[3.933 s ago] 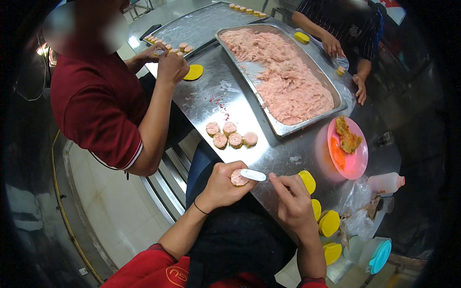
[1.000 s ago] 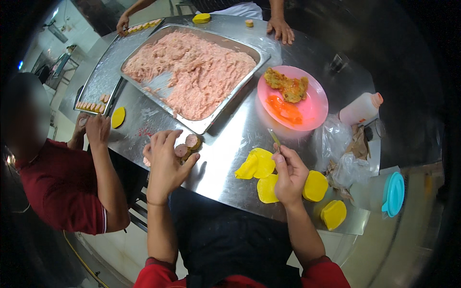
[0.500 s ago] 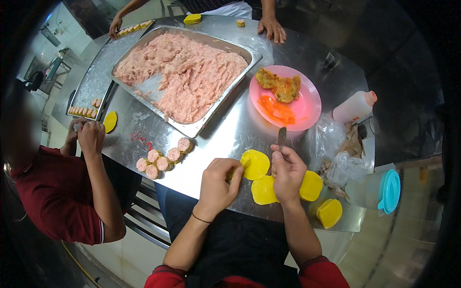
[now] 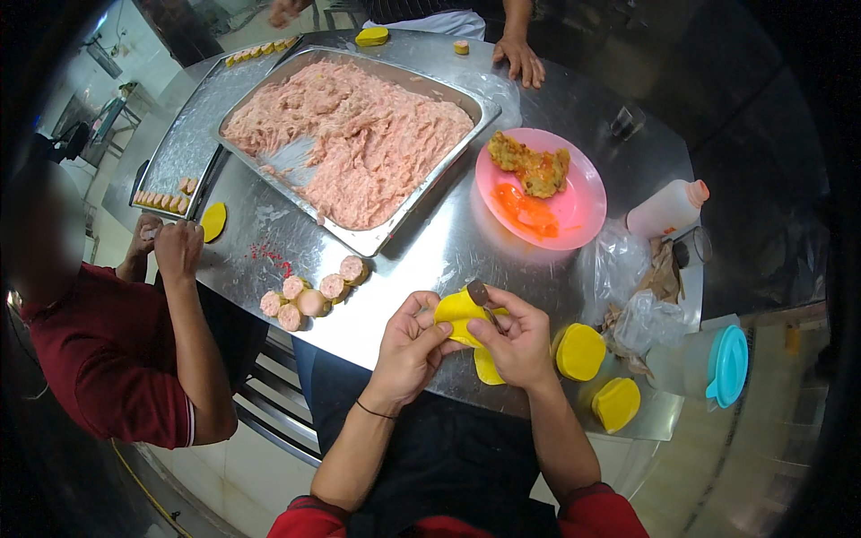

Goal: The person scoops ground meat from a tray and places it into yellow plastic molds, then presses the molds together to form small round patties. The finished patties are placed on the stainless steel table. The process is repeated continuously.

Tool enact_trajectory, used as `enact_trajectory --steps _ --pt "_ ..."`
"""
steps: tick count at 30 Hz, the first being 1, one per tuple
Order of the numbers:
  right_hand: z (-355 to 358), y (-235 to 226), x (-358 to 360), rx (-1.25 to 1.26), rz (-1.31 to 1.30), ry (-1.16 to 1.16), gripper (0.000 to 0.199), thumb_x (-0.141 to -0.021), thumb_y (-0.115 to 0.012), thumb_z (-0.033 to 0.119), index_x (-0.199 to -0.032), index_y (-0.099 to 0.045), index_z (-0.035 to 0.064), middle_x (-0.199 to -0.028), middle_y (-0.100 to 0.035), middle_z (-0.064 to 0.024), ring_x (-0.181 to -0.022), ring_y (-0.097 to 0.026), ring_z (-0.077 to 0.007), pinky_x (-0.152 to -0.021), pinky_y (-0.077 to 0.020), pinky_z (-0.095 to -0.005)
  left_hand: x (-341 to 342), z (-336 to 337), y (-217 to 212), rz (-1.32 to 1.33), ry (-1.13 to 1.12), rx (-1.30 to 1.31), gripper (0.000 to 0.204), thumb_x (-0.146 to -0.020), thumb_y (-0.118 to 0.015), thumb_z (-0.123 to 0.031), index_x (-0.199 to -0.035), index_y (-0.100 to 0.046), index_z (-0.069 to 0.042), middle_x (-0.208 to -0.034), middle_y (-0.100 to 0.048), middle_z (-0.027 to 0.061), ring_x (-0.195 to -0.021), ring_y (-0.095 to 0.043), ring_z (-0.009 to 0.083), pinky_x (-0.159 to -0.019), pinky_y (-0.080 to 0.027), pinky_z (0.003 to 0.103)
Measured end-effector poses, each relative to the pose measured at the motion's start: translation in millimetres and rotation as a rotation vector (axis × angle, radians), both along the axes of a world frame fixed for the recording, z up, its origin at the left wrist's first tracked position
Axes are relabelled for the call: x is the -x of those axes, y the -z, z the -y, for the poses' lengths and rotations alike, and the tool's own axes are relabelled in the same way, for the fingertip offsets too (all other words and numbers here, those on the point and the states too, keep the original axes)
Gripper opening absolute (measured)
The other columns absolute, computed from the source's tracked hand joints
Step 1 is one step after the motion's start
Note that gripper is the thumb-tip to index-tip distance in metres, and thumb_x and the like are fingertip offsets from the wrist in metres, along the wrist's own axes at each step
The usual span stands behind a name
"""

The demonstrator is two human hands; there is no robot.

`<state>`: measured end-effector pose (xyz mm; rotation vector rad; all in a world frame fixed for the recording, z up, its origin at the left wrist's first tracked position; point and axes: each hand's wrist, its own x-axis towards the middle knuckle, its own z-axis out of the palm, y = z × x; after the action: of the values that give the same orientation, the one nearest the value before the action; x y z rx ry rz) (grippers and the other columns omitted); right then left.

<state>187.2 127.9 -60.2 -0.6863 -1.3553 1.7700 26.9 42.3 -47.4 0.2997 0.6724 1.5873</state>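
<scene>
My left hand [image 4: 408, 350] pinches a round yellow dumpling wrapper [image 4: 456, 312], lifted and bent above the table's near edge. My right hand [image 4: 520, 345] grips the other side of it, along with a small spatula [image 4: 477, 292] whose dark blade tip shows at the wrapper's upper edge. Another yellow wrapper [image 4: 488, 368] lies partly hidden below my hands. Right of them sit two more piles of wrappers, one [image 4: 581, 352] beside my right hand and one [image 4: 616, 404] nearer the corner. Several filled dumplings [image 4: 334, 288] with pink tops stand in a cluster to the left.
A steel tray [image 4: 368, 240] of pink minced filling dominates the table. A pink plate [image 4: 587, 193] carries fried food and red sauce. White bottle [image 4: 668, 206], plastic bags [image 4: 619, 255] and a turquoise-lidded container [image 4: 731, 366] line the right. Co-workers' hands [image 4: 179, 251] are at the left and far side.
The wrapper has come up off the table into both hands. My right hand has moved left onto it with the spatula. Across the table, a co-worker's hand has left the dumpling row.
</scene>
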Motion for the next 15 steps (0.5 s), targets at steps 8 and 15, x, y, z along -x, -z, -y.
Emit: enact_trajectory --steps 8,15 --pt "-1.9 -5.8 -2.5 0.091 -0.094 -0.004 0.021 -0.098 -0.075 -0.002 -0.113 -0.060 -0.0023 -0.108 -0.069 -0.0069 -0.101 -0.069 -0.0113 -0.087 -0.0585 -0.0261 1.2 6.4 -7.3 -0.402 0.080 0.050 0.050 -0.099 -0.070 0.007 -0.145 -0.052 0.007 -0.131 -0.071 0.0167 -0.117 -0.071 0.0178 -0.103 -0.058 0.030" --pt "-5.6 -10.7 -8.6 0.158 -0.072 -0.035 0.018 -0.100 -0.073 0.003 -0.106 -0.057 0.0064 -0.097 -0.068 -0.0020 -0.080 -0.062 -0.0034 -0.066 -0.0490 -0.0200 -5.3 4.3 0.9 -0.327 0.014 0.089 0.052 -0.093 -0.075 0.010 -0.141 -0.057 0.005 -0.125 -0.074 0.0131 -0.110 -0.071 0.0142 -0.094 -0.058 0.026"
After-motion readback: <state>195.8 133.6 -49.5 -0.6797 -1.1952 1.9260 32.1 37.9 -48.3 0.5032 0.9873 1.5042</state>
